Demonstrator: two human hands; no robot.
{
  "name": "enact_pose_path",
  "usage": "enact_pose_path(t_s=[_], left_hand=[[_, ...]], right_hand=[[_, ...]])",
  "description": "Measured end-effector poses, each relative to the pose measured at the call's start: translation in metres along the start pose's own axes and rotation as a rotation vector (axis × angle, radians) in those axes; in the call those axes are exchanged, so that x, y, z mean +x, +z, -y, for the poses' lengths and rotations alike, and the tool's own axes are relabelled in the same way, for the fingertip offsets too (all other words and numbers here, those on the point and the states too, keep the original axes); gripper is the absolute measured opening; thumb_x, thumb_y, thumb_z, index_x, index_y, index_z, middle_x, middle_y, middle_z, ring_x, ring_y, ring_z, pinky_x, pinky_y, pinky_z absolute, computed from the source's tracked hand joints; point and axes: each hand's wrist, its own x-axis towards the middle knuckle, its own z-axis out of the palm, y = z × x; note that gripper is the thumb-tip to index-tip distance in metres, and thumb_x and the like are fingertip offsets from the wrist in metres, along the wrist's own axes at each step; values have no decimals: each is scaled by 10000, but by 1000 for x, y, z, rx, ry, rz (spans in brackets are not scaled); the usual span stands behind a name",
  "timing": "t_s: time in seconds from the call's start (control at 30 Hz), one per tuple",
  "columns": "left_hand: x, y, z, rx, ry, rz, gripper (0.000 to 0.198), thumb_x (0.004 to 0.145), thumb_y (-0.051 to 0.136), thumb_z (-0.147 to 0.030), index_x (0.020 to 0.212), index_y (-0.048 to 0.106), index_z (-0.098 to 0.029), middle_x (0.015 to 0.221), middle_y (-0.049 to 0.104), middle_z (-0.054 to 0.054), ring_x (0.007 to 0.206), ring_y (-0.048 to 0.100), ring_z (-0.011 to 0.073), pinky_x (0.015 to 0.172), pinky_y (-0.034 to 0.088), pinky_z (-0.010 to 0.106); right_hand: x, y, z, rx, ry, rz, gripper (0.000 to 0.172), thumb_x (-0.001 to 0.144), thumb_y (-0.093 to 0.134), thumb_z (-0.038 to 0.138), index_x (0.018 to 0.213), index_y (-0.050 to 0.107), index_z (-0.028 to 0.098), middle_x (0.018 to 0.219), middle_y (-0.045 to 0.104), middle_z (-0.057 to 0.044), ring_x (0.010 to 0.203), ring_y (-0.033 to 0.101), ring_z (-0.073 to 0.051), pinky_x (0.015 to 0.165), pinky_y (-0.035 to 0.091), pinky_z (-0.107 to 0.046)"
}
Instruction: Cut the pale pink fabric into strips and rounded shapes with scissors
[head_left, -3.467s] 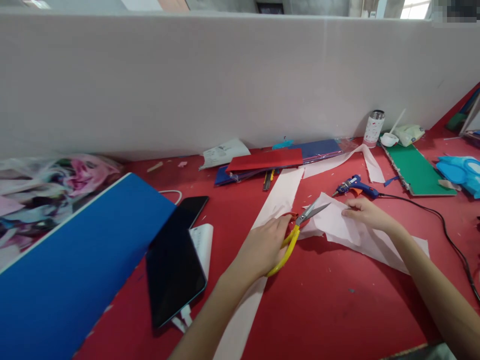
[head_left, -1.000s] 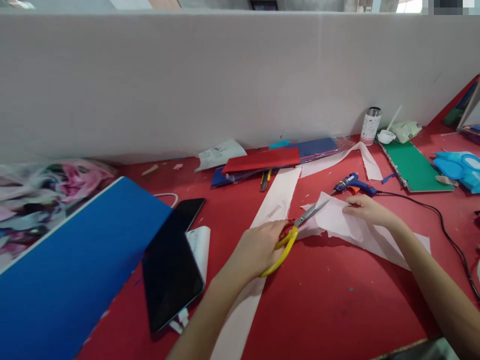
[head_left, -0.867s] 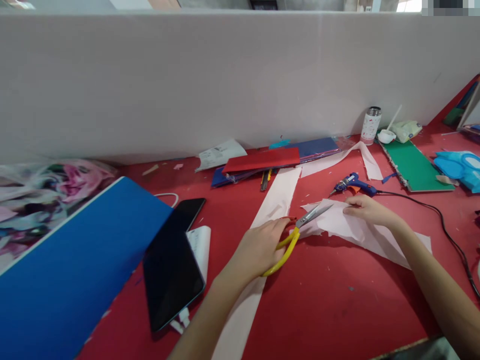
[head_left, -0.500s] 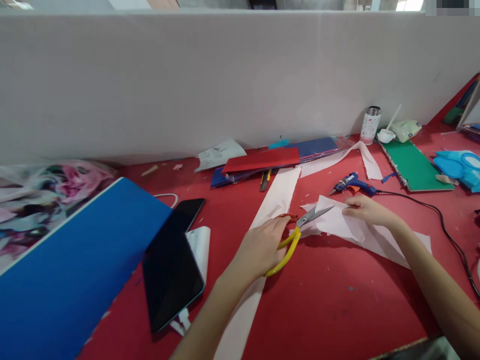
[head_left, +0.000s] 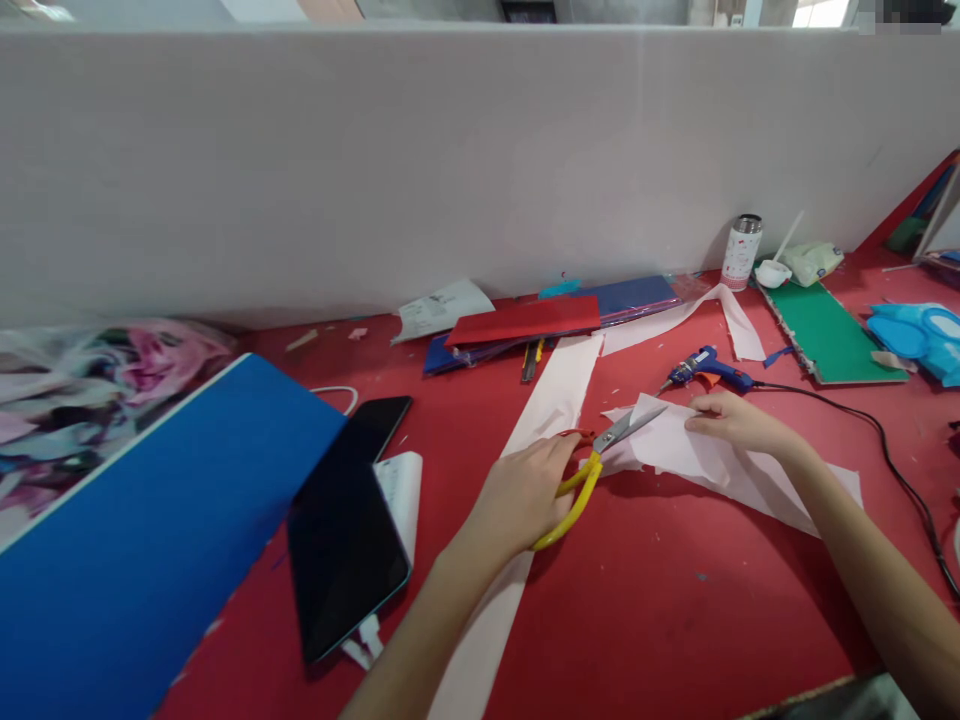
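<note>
My left hand [head_left: 529, 490] is closed around the yellow handles of a pair of scissors [head_left: 581, 505]. The metal blades point to the upper right and lie at the left part of a pale pink sheet [head_left: 720, 455] with ragged edges. My right hand [head_left: 724, 415] pinches the upper edge of that sheet between thumb and fingers. A long pale strip [head_left: 555, 385] runs on the red table under my left wrist. Just beyond the sheet lies a blue glue gun [head_left: 705, 368], its orange trigger showing.
At left are a blue board [head_left: 165, 520], a black tablet [head_left: 345, 560], a white power bank [head_left: 403, 490] and a plastic bag of scraps [head_left: 150, 380]. Red folded material [head_left: 525, 322], a cutter knife [head_left: 530, 362], a bottle [head_left: 741, 255] and a green board [head_left: 832, 335] lie farther back.
The scissor blades look slightly more closed. Both hands keep nearly the same place, and the whole view has shifted by a hair.
</note>
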Motion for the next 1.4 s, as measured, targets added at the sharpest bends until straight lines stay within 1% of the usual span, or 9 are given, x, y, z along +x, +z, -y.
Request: enact_pose_path(t_s=[0.13,0.37,0.57,0.63,0.7,0.87,1.03,1.2,1.4], left_hand=[[0,-5,-3,-10,-6,11,337,888,410,-344,1122,584,-174,1068,702,95,934,661,253,738,496,323],[-1,-11,-5,-31,-1,3,289,878,402,-345,1020,610,-204,954,722,64,804,662,217,624,445,278],[0,-11,-4,-49,-8,-6,306,875,393,-375,993,626,-215,915,726,52,773,663,219,608,440,281],[0,-10,-3,-40,-8,-4,305,874,393,-380,992,625,-221,939,727,52,793,666,220,624,451,281],[-1,-9,0,-40,-1,4,303,872,398,-376,1017,618,-226,1012,720,56,859,669,230,660,468,290],[-1,-5,4,-32,-8,14,359,876,407,-363,1168,554,-215,1165,671,73,1034,631,265,746,500,341],[0,-2,4,-37,10,-3,334,859,437,-322,1154,554,-221,1182,660,71,1049,622,257,790,503,342],[0,-1,4,-44,11,-30,331,841,455,-277,1152,551,-216,1190,653,78,1059,613,244,791,503,321],[0,-6,1,-32,2,-23,369,874,411,-360,1183,537,-203,1222,639,81,1085,607,262,765,515,347]], right_hand=[[-1,0,0,1,-5,7,240,809,514,351,649,418,200,655,387,41,624,378,-121,579,285,-265],[0,-1,0,-18,-27,-2,268,818,511,354,638,384,201,647,362,42,621,361,-118,578,279,-264],[0,-1,-1,-33,-39,2,283,823,507,357,632,361,207,643,339,46,616,350,-116,574,273,-263],[1,-1,-3,-39,-47,-1,285,823,506,362,630,363,208,642,339,47,617,352,-118,580,278,-265],[1,-2,-4,-38,-53,-1,289,823,505,364,629,358,209,642,335,48,615,349,-118,580,276,-265],[0,-2,-3,-42,-45,19,259,830,496,349,649,382,203,649,337,46,622,349,-117,583,282,-264],[1,-1,-3,-77,-52,33,288,831,503,362,635,364,203,648,330,46,619,343,-113,571,281,-258],[1,0,-5,-92,-41,40,296,828,501,355,627,340,207,641,317,48,605,325,-111,553,264,-255],[0,-1,-4,-82,-22,59,295,819,503,355,626,334,209,642,317,50,606,324,-110,566,264,-258]])
